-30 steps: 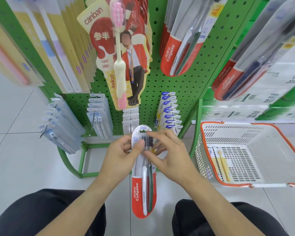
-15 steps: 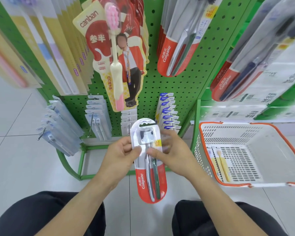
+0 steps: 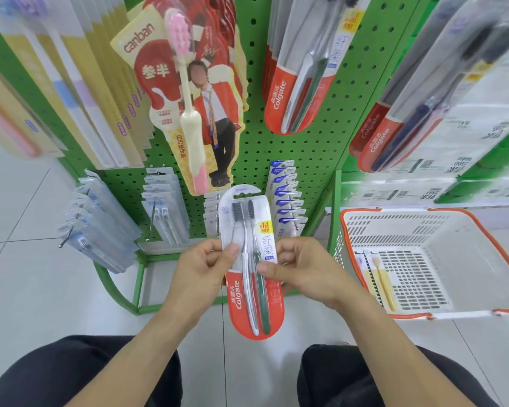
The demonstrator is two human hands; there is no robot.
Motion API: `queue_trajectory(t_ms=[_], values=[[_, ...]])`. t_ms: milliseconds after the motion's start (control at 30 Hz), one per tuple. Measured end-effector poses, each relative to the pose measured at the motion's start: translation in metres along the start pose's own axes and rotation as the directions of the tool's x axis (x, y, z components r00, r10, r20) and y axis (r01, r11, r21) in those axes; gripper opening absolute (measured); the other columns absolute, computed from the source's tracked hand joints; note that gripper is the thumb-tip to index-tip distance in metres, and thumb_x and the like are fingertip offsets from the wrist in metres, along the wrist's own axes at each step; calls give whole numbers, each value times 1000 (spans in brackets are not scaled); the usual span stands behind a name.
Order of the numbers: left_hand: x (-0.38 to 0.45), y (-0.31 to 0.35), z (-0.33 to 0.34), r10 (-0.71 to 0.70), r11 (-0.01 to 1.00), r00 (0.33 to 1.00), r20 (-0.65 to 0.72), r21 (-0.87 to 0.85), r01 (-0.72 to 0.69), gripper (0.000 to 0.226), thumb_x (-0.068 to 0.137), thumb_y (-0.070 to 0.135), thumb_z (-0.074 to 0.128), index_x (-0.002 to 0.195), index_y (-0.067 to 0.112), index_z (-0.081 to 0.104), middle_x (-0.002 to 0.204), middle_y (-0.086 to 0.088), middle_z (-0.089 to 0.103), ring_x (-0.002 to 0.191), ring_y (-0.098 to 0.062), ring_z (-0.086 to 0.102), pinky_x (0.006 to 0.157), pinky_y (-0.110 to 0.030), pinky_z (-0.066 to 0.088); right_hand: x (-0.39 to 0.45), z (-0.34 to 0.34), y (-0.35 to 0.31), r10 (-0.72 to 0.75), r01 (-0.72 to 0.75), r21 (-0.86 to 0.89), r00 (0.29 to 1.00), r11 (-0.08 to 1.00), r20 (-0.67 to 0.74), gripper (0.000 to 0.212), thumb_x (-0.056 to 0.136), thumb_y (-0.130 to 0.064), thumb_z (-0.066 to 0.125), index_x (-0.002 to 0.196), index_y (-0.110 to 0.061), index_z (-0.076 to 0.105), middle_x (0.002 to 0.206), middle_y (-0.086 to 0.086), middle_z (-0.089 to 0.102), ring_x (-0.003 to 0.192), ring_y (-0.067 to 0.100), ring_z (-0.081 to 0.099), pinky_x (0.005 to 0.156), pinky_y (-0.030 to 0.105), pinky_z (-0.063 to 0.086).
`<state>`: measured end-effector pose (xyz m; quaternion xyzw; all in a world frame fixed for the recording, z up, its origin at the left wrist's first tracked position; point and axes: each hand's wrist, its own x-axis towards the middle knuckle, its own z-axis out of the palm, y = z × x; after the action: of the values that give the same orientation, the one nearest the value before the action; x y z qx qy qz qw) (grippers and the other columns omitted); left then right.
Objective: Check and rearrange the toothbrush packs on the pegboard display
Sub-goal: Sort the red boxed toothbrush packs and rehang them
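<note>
A red-and-clear Colgate two-brush toothbrush pack (image 3: 252,301) stands upright in front of the green pegboard (image 3: 279,160), face toward me. My left hand (image 3: 199,270) pinches its left edge with thumb on the front. My right hand (image 3: 301,271) grips its right edge, thumb laid across the brush handles. Matching Colgate packs (image 3: 299,92) hang on a hook above. A canban pack with a pink-headed brush (image 3: 185,95) hangs to their left. Small blue-and-white packs (image 3: 285,198) fill the low hooks behind the held pack.
A white basket with an orange rim (image 3: 365,214) stands on the floor at right, a yellow toothbrush pack (image 3: 379,277) lying inside. Clear packs (image 3: 100,227) jut out on long hooks at lower left. More Colgate packs (image 3: 394,136) hang at right. My knees frame the bottom.
Both hands have raised the Colgate pack and slid down it from its top to its middle. Its brush heads, covered by fingers before, now show.
</note>
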<state>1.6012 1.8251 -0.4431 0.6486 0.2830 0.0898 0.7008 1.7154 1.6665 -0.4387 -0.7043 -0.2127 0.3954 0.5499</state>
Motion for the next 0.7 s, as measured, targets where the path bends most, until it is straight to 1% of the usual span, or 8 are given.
queue_trajectory(t_ms=[100,167,233,333,400,533,633,700], values=[[-1,3,-1,-65,998,993,97,-3,66,23,98,21,59,110,1,64,86,-14,78,71,-24,74,64,-29,60,-1,1,0,-58,62,30,994,998,-95,25,86,-15,77,97,5,69,90,27,74,73,34,70,66,44,59],[-3,2,0,-80,997,988,134,5,80,23,99,20,58,110,1,63,87,-15,78,71,-25,73,65,-31,61,0,0,-3,-66,76,75,990,994,-123,23,88,-13,74,101,5,68,95,30,72,74,32,70,65,42,59],[-3,0,0,-53,998,993,101,32,50,21,98,20,59,109,4,65,85,-13,78,72,-25,74,67,-34,61,-1,-2,-4,-30,35,90,998,995,-52,24,92,-12,71,112,2,66,103,28,72,82,36,72,68,42,61],[-2,-4,0,-36,999,998,49,40,34,18,97,21,61,106,7,67,84,-12,78,73,-26,74,72,-40,60,-4,-7,-4,51,-53,12,991,999,124,29,95,-3,65,125,-6,63,111,26,70,97,43,71,72,44,63],[0,-3,-1,-73,997,994,82,19,72,17,97,19,61,107,8,67,87,-13,78,74,-26,74,73,-39,61,-4,-7,-3,51,-50,-13,993,999,110,29,96,1,64,124,-7,65,110,27,70,94,41,72,71,44,63],[0,-2,-5,-147,989,964,221,22,145,21,97,15,59,112,2,65,94,-19,77,80,-31,75,70,-33,62,-3,-7,-5,18,-17,17,1000,1000,-18,26,96,-1,63,122,-4,64,107,25,70,84,28,74,71,46,63],[-1,-6,-5,-145,989,968,203,19,144,23,97,14,59,113,-2,64,93,-20,77,83,-36,75,74,-36,62,-6,-10,-6,71,-71,-3,993,997,91,37,91,-7,73,125,-12,63,114,22,69,94,33,74,72,41,63],[0,-8,-4,-133,991,973,186,17,132,22,98,13,58,114,-1,64,94,-18,77,85,-36,75,76,-39,62,-8,-8,-5,98,-91,-54,987,994,128,42,85,-6,79,124,-14,63,112,21,69,92,32,74,68,37,62]])
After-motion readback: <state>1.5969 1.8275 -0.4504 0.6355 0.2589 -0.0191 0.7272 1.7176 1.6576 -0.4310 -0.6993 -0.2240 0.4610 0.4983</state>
